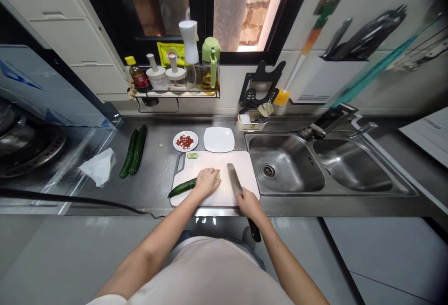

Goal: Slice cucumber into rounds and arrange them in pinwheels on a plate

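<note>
My left hand is wrapped over a dark green cucumber and presses it on the white cutting board. The cut, pale end of the cucumber shows just past my fingertips. In my right hand is a kitchen knife, its blade over the right part of the board, apart from the cucumber. The knife's black handle sticks out below my fist. A few cucumber slices lie at the board's upper left edge.
Behind the board stand a small plate of chopped red pieces and a white square plate. Two whole cucumbers and a crumpled white cloth or tissue lie left. A double sink is right; a bottle rack hangs behind.
</note>
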A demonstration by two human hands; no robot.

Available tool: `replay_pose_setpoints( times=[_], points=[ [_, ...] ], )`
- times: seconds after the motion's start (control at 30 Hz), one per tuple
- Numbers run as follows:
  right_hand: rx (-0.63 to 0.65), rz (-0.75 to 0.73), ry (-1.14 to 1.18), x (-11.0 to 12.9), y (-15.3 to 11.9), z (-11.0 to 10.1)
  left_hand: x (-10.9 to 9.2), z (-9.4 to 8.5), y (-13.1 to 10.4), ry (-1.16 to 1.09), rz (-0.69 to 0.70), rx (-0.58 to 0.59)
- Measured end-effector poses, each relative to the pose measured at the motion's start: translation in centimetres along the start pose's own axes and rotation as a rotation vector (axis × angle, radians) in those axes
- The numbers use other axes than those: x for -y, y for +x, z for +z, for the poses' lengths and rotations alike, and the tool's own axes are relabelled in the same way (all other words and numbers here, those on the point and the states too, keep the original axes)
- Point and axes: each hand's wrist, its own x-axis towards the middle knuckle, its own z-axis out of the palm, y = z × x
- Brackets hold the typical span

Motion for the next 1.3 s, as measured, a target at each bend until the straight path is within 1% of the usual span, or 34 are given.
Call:
replay_pose_setpoints(
  times=[0.17,0.37,0.47,0.67,0.77,0.87,0.97,1.03,1.1,1.2,1.3],
  points=[
    [0.012,0.048,-0.045,-0.3,0.7,0.1,-1.1,0.6,0.5,0.037,-0.025,0.042],
    [0.017,0.056,-0.061,-0.1,0.6,0.1,-0.9,0.7,1.5,0.043,-0.062,0.074],
    [0.025,0.060,-0.057,-0.1,0.7,0.1,-0.8,0.8,2.0,0.010,-0.066,0.062],
    [0.013,0.047,-0.038,-0.4,1.0,0.4,-1.3,0.8,2.2,-0.033,-0.007,0.035],
    [0.014,0.034,-0.035,-0.6,1.2,0.6,-1.2,0.4,2.4,-0.144,-0.081,-0.021],
    [0.014,0.019,-0.026,-0.8,1.4,0.7,0.5,-0.1,3.4,-0.393,-0.273,-0.103],
    [0.015,0.025,-0.013,-0.9,1.5,0.8,3.4,-0.5,4.8,-0.730,-0.496,-0.210],
    [0.015,0.029,-0.009,-1.0,1.6,0.8,5.4,-0.6,5.5,-0.991,-0.600,-0.241],
    [0.018,0.032,-0.010,-1.0,1.6,0.8,7.2,-0.5,5.8,-1.157,-0.671,-0.274],
    [0.023,0.032,-0.012,-0.9,1.7,0.6,9.0,-0.3,5.8,-1.240,-0.704,-0.304],
    [0.027,0.036,-0.015,-0.8,1.8,0.5,10.2,-0.1,5.6,-1.202,-0.692,-0.342]
  ],
)
